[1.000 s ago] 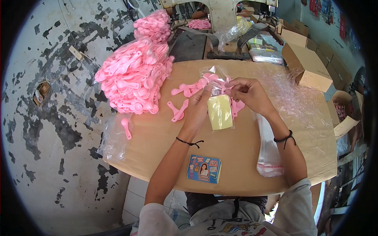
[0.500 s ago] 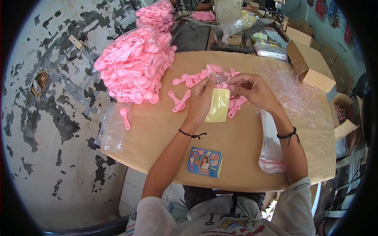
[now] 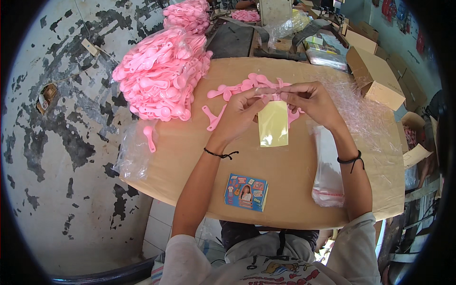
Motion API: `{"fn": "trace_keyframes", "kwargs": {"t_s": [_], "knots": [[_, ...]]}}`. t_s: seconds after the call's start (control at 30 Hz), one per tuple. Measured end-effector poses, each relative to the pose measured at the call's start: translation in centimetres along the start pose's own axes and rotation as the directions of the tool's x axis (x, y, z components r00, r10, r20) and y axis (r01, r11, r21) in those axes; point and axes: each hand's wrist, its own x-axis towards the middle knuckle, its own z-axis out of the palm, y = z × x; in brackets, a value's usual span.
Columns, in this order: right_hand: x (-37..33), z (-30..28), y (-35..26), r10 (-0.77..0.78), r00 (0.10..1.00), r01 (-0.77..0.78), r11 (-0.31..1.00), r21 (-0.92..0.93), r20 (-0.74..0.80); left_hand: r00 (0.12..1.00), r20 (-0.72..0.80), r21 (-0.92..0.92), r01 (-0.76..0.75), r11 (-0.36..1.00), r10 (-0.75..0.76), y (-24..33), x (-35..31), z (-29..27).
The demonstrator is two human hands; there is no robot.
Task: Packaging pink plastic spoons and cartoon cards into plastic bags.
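In front of me hangs a small clear plastic bag with a pale yellow card [image 3: 273,124] inside, its top edge gripped from both sides. My left hand [image 3: 241,113] pinches the top left of the bag between thumb and fingers. At the top right, my right hand [image 3: 309,102] pinches it in the same way. Some pink shows at the bag's mouth, but fingers hide what it is. Just beyond my hands lie several loose pink plastic spoons [image 3: 223,90]. Nearer to me rests a stack of blue printed cards [image 3: 245,192].
A pile of clear flat bags [image 3: 328,173] lies by my right forearm. Big bags of pink spoons [image 3: 159,76] stand at the back left. One spoon [image 3: 149,138] lies on clear plastic at the left edge. Plastic scraps [image 3: 354,109] and an open carton [image 3: 375,78] are at right.
Both hands have shifted slightly with the bag and card, the card moving right and facing me more squarely. My left fingers now reach across the bag's top toward the right hand.
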Motion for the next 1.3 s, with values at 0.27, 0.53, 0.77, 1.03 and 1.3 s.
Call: {"fn": "trace_keyframes", "kwargs": {"t_s": [0.27,0.53,0.77,1.03,1.3], "knots": [[-0.3,-0.2,0.7,-0.19,0.981,0.192,0.981,-0.043,0.044,0.996,0.049,0.025,-0.074,0.997,0.073,-0.2,-0.2,-0.6],[-0.6,-0.8,-0.3,-0.208,0.972,0.221,0.968,-0.121,0.112,0.983,0.155,-0.004,-0.103,0.995,0.102,0.7,-0.9,-1.4],[-0.8,-0.6,-0.8,-0.275,0.955,0.288,0.95,-0.118,0.114,0.98,0.184,-0.056,-0.065,0.996,0.074,1.4,-1.0,-1.5],[-1.0,-0.5,-1.9,-0.302,0.952,0.283,0.826,-0.488,0.041,0.986,0.06,0.014,-0.158,0.987,0.157,0.4,-0.6,-1.2],[-4.8,0.6,-3.8,-0.025,0.998,0.007,0.965,-0.262,-0.066,0.948,0.149,-0.028,-0.28,0.96,0.281,1.7,-0.1,0.4]]}}
